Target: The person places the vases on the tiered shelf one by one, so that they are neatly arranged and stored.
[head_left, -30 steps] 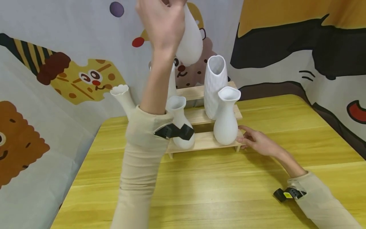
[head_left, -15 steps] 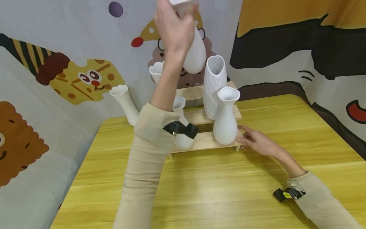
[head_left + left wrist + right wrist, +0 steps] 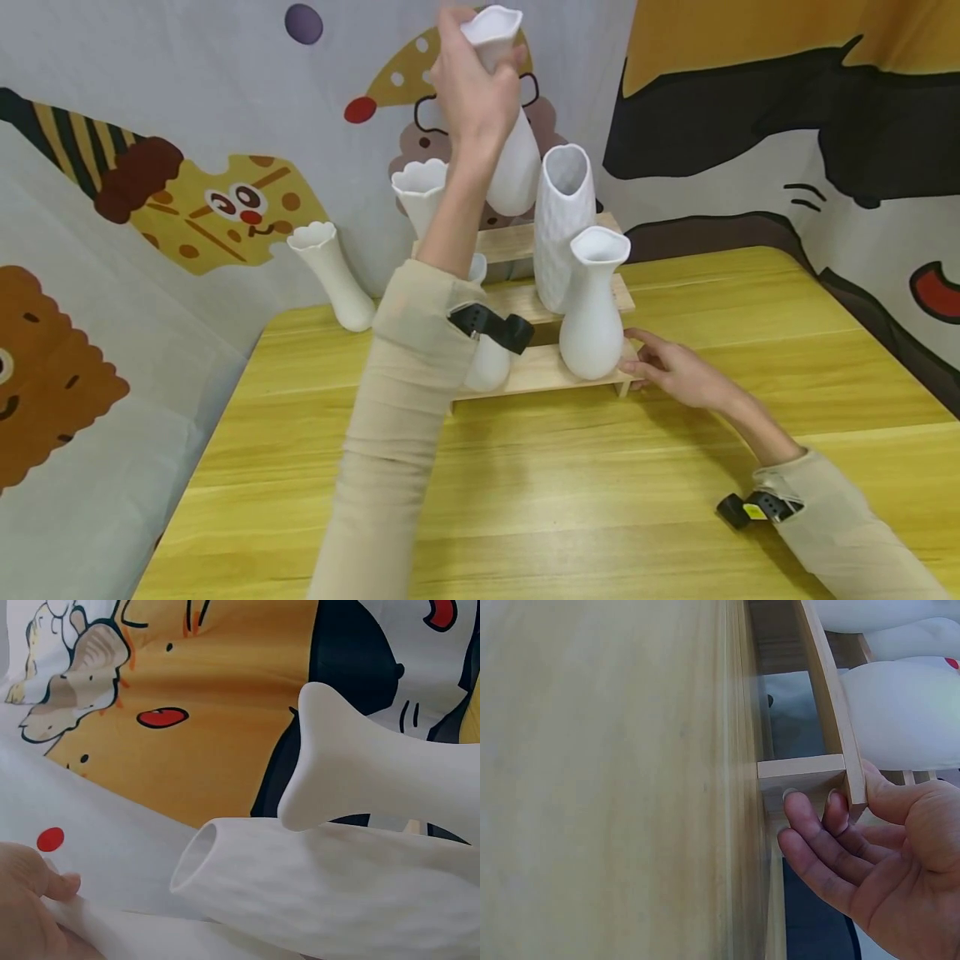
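Note:
High over the three-tier wooden stand [image 3: 536, 363], my left hand [image 3: 478, 104] grips a white vase [image 3: 516, 171] by its neck. That vase hangs nearly upright at the top shelf, close to a textured white vase [image 3: 555, 242]; whether its base touches the shelf I cannot tell. In the left wrist view my thumb and fingers [image 3: 41, 904] wrap its neck. My right hand [image 3: 678, 375] pinches the right end of the bottom shelf, thumb above and fingertips below [image 3: 806, 814]. On that shelf stand a flared vase [image 3: 592, 329] and another vase [image 3: 489, 367], partly behind my left wrist.
A scalloped vase [image 3: 417, 187] stands at the stand's upper left, partly behind my left forearm. Another scalloped vase [image 3: 330, 275] leans in view on the yellow wooden table [image 3: 525, 500], left of the stand. A patterned cloth [image 3: 225, 83] hangs behind. Black cameras are strapped to both wrists.
My left hand has moved to the right and lowered the vase toward the top shelf, uncovering the scalloped vases on the left. My right hand stays on the stand.

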{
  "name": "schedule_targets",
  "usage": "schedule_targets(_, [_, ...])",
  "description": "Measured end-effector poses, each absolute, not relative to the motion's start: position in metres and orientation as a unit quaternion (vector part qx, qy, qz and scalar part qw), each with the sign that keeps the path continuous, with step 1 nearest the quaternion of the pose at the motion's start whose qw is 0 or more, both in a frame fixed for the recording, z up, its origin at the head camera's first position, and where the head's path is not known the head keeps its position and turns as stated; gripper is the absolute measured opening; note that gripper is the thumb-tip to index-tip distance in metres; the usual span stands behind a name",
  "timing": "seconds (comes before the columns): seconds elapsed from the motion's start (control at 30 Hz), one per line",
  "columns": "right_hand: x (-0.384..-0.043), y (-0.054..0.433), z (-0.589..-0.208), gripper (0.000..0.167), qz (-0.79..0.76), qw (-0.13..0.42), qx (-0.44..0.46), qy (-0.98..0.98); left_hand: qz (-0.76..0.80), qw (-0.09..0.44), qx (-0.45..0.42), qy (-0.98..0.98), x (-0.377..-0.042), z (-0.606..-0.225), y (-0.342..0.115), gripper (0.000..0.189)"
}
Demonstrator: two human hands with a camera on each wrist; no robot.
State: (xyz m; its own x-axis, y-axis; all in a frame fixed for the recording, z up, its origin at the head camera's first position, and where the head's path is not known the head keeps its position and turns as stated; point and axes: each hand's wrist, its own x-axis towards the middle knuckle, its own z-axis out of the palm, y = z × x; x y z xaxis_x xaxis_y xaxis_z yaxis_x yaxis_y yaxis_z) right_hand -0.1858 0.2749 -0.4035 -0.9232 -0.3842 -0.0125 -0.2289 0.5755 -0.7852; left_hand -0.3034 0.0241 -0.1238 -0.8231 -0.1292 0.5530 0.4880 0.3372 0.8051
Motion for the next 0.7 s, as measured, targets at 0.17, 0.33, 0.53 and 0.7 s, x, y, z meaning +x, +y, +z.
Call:
schedule_targets(0.17, [-0.185, 0.275, -0.403, 0.065, -0.425, 0.087, -0.174, 0.884, -0.539, 0.257, -0.103, -0.796, -0.305, -0.127, 0.03, 0.049])
schedule_targets(0.33, [-0.185, 0.275, -0.404, 0.064, -0.427, 0.086, -0.174, 0.883, -0.533, 0.24, -0.09, -0.807, -0.307, -0.132, 0.033, 0.049])
schedule_targets(0.53, [-0.185, 0.274, -0.405, 0.064, -0.429, 0.089, -0.174, 0.882, -0.527, 0.223, -0.07, -0.817, -0.311, -0.136, 0.036, 0.051])
schedule_targets(0.7, [-0.185, 0.274, -0.404, 0.065, -0.428, 0.087, -0.175, 0.882, -0.511, 0.204, -0.051, -0.833, -0.313, -0.136, 0.038, 0.047])
